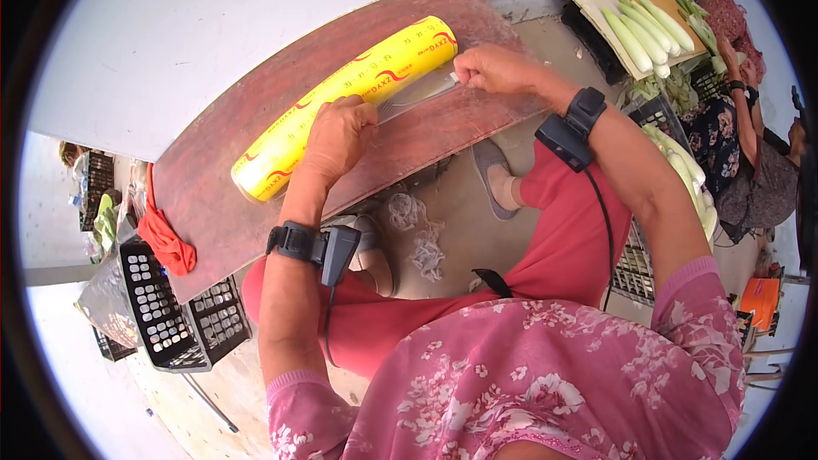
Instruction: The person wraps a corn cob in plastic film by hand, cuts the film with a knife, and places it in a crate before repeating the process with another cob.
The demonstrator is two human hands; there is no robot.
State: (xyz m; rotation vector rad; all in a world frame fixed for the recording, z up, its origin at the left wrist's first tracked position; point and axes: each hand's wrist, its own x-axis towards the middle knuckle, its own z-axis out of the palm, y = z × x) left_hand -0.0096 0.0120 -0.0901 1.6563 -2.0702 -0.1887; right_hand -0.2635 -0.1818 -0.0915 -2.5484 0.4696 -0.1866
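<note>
- Pink floral blouse (528, 375) and red trousers (562, 247) fill the lower foreground; the person sits at a low board.
- Left hand (339, 138): curled over the near side of the roll, fingers pressing on it; a black wrist device (317, 247) with a cable sits on the forearm.
- Right hand (497, 66): closed in a pinch on the edge of the film; a second black wrist device (569, 126) is strapped on this arm.
- Roll (345, 102): a yellow cylinder with red printing, lying on its side diagonally across the board, its far end near the right hand.
- Film (415, 92): a clear sheet drawn out from the roll, stretched between the two hands just above the board.
- Board (213, 179): a reddish-brown plank set against a white wall (170, 25).
- Red cloth (166, 243): bunched at the near left corner of the board, hanging over its edge.
- Black crates (175, 315): two perforated trays below the board's left end.
- Crumpled film (417, 234): on the floor between the feet, beside a grey shoe (492, 175).
- White stalks (646, 30): laid side by side on a tray at upper right; more lie in a crate (643, 264) at the right.
- Second person (750, 153): at the far right edge, in dark patterned clothing, partly cut off.
</note>
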